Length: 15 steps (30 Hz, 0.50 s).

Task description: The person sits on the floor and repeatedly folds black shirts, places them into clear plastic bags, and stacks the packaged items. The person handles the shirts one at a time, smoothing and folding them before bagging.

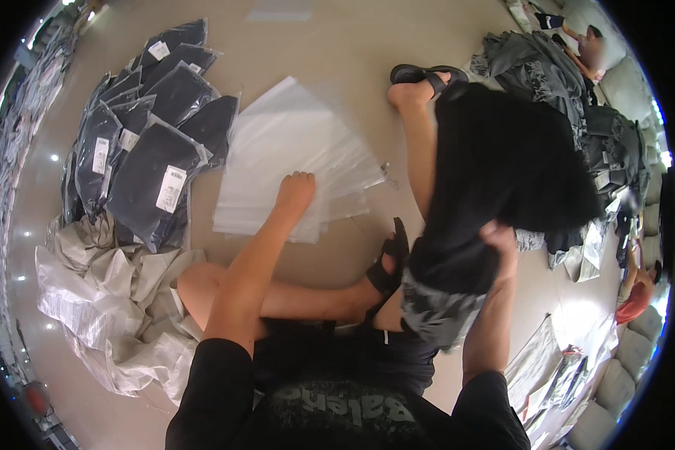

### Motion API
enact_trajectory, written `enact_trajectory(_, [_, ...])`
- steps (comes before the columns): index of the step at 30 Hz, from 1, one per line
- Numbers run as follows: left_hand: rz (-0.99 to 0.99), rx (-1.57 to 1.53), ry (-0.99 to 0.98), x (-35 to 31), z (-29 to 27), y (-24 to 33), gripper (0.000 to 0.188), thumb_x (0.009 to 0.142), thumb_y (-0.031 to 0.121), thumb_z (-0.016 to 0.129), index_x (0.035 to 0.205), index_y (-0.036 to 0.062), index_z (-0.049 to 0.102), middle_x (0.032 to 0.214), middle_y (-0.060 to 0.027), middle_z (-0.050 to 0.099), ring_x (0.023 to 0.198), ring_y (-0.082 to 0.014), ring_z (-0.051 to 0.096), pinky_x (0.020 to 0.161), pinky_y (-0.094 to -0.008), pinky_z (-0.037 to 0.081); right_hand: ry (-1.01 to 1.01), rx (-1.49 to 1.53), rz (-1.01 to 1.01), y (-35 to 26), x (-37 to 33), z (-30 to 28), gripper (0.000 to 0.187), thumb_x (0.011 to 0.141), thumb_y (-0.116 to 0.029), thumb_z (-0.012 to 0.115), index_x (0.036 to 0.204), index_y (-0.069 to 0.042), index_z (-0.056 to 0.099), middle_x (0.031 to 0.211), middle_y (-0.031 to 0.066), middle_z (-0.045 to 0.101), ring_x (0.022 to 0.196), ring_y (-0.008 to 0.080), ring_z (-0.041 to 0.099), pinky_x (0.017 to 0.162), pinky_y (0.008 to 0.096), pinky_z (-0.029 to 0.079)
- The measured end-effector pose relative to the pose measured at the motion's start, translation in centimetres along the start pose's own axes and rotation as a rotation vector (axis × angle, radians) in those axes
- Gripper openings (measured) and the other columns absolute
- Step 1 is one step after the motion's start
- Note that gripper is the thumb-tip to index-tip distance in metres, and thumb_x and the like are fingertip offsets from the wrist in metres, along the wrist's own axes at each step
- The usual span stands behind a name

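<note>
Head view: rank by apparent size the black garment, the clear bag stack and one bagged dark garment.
1. Black garment, gripped by the right hand; it sits nearer the camera, so its lead is unsure.
2. Clear bag stack, under the left hand.
3. Bagged dark garment.

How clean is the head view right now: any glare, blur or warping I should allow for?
Head view: strong fisheye bending, black corners at the rim; small ceiling-light reflections dot the glossy floor at left; the clear bag stack under the left hand looks washed out, its edges hard to separate; the black garment in the right hand shows little detail; the far right rim is soft.
</note>
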<state>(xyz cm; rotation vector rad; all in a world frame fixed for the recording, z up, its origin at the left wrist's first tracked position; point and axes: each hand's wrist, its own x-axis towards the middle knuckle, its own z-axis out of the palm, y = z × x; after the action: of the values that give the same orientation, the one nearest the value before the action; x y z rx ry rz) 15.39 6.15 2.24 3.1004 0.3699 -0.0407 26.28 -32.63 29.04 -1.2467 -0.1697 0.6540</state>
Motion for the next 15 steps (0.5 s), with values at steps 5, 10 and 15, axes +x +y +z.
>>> enact_trajectory(5, [0.032, -0.236, 0.132, -2.3, -1.5, -3.8, 0.008, 0.092, 0.011, 0.066, 0.095, 0.0078, 0.073, 0.1, -0.0092, 0.074, 0.097, -0.0289, 0.07, 0.085, -0.0429, 0.054, -0.602, -0.957, -0.752, -2.5, -0.7, 9.9, 0.069, 0.069, -0.014, 0.081, 0.133, 0.004, 0.063, 0.122, 0.0154, 0.073, 0.105, 0.0342, 0.073, 0.093, 0.0386, 0.057])
enact_trajectory(10, [-0.019, -0.719, 0.266, -5.5, -7.9, -5.9, 0.012, 0.094, 0.014, 0.076, 0.093, 0.0019, 0.076, 0.084, -0.0111, 0.069, 0.08, -0.0276, 0.067, 0.071, -0.0386, 0.052, -0.786, -1.357, -1.2, 0.3, 0.2, 15.1, 0.059, 0.077, -0.012, 0.069, 0.136, -0.006, 0.066, 0.128, 0.0081, 0.07, 0.092, 0.0226, 0.072, 0.082, 0.0355, 0.06])
enact_trajectory(15, [0.034, -0.82, 0.136, -10.0, -15.0, -6.9, 0.009, 0.09, 0.01, 0.079, 0.091, 0.0017, 0.075, 0.083, -0.0125, 0.066, 0.078, -0.0309, 0.065, 0.071, -0.0395, 0.05, -0.905, -1.515, -0.931, 3.8, 4.0, 14.4, 0.048, 0.08, -0.009, 0.072, 0.128, -0.01, 0.07, 0.155, 0.0178, 0.052, 0.093, 0.0266, 0.074, 0.079, 0.0392, 0.061])
